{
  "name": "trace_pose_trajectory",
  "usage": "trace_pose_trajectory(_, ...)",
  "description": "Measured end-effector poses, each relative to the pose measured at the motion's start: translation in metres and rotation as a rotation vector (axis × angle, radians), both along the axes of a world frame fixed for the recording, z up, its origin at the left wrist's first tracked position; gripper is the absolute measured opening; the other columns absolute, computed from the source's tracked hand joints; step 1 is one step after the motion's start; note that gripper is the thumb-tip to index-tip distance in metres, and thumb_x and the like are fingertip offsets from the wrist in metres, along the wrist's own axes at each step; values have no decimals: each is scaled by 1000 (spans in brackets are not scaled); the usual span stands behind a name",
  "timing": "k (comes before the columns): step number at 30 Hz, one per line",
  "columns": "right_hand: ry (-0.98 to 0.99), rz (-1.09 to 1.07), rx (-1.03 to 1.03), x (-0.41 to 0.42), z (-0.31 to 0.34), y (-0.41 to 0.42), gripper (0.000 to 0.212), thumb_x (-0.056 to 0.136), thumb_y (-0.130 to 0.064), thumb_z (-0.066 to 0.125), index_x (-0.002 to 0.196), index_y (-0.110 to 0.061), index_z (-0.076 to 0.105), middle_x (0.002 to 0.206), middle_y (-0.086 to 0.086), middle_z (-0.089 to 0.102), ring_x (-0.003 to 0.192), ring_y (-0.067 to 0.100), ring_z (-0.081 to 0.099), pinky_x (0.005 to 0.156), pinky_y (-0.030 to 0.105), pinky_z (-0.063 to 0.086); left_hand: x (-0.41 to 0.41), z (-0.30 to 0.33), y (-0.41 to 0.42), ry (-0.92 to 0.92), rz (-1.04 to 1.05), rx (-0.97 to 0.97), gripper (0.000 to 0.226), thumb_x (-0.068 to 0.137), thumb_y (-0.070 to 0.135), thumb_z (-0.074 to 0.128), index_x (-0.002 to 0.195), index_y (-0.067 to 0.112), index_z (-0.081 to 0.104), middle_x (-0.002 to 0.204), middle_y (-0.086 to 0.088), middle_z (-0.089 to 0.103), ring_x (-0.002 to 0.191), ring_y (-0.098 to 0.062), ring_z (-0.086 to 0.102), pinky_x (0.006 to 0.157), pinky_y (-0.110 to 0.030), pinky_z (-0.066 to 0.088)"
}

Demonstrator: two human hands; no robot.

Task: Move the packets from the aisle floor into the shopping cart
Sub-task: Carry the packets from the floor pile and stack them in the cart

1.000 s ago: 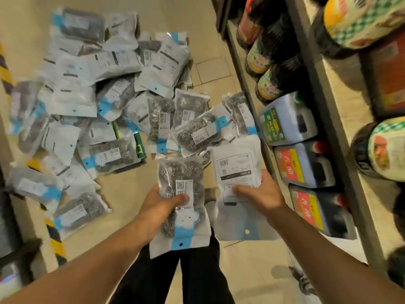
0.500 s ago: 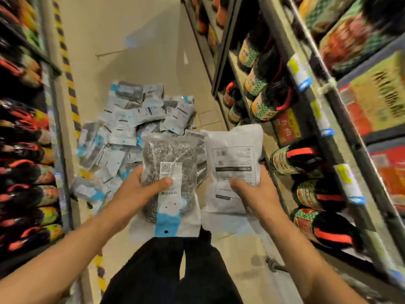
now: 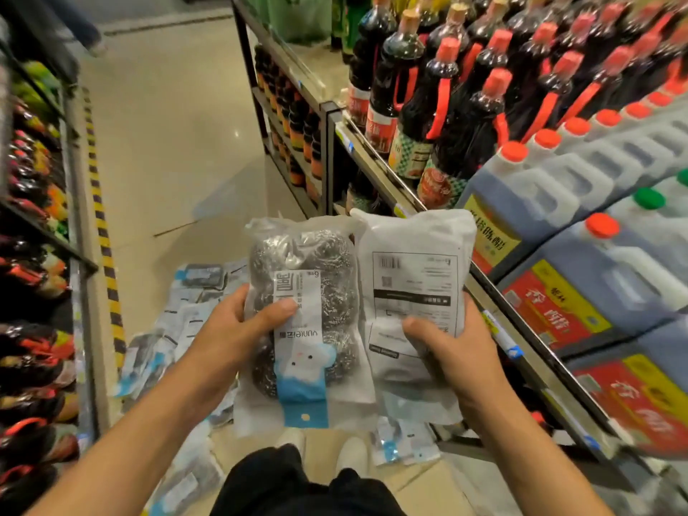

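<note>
You are standing up with one packet in each hand, and the cart is not in view yet.

Compared with a second ago, you are holding both packets higher, and the pile of packets on the beige aisle floor (image 3: 208,314) is now sitting low in the frame, partly behind your arms. I judge the pickup is finished and the carrying is beginning. Your left hand (image 3: 231,337) is grasping the clear packet of steel-wool scourers (image 3: 305,292), thumb pressing on its white label. Your right hand (image 3: 450,348) is clenching around the white packet with the printed barcode (image 3: 413,277). Both are at the frame centre, side by side, long axes pointing up the frame, the blue hanging tab (image 3: 303,407) toward you.
</note>
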State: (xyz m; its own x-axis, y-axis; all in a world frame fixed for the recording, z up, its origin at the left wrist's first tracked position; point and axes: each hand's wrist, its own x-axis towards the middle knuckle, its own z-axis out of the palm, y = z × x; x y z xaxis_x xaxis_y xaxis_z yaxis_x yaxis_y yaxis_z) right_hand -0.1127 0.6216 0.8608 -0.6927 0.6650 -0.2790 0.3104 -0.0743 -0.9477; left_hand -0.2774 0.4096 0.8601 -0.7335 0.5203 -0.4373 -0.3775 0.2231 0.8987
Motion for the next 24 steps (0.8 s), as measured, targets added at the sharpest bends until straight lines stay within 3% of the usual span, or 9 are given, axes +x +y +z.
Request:
trace_pose_trajectory(2,7,-74,-32,12,8,-6,53,76,-16,82,124,-25,63,109,-7,79,98,13,76,83,35,61,-4,6,9,-6,-59,22,44,78,28,76,120,17,67,108,-4,81,98,-22,78,77,-30,61)
trace_pose_trajectory(5,29,-212,-88,34,12,-15,47,84,-5,80,124,-25,64,111,-4,79,101,18,76,92,48,60,-9,12,27,-33,-177,40,43,81,26,74,121,14,67,108,-9,80,98,-28,78,83,-39,60)
trace_pose_trajectory(7,32,-301,-85,45,16,-20,47,84,-8,81,125,-26,65,113,-3,79,103,19,76,95,51,59,-13,15,40,-42,-252,61,38,83,23,73,119,13,67,108,-11,80,96,-28,78,78,-35,64)
trace_pose_trajectory(12,-13,-496,-46,55,22,-39,46,85,-7,79,125,-27,66,112,-7,79,102,14,75,98,47,57,-26,14,62,-82,-425,69,31,89,18,71,120,16,66,108,-10,80,96,-27,78,76,-33,65)
trace_pose_trajectory(15,-27,-595,-61,57,25,-57,46,86,-9,81,125,-28,65,114,-7,78,104,17,75,96,47,58,-35,14,72,-136,-527,80,38,85,19,73,122,16,64,108,-11,80,94,-28,78,75,-35,66)
trace_pose_trajectory(18,-20,-718,-103,65,26,-79,48,85,-4,79,125,-27,64,113,-6,78,104,16,75,91,40,59,-41,8,80,-218,-681,104,61,71,26,88,126,18,63,113,-14,78,98,-31,78,74,-37,66)
trace_pose_trajectory(21,-3,-829,-112,77,28,-103,49,86,-3,77,128,-25,63,114,-7,79,104,14,75,89,36,58,-36,2,89,-243,-837,96,96,41,41,100,127,17,65,116,-18,77,98,-34,77,73,-36,65)
trace_pose_trajectory(24,-3,-985,-101,97,28,-130,45,86,-4,78,121,-29,64,107,-14,79,98,8,76,80,24,58,-16,-4,94,-217,-958,101,79,53,37,89,127,18,66,115,-16,77,100,-34,77,73,-35,65)
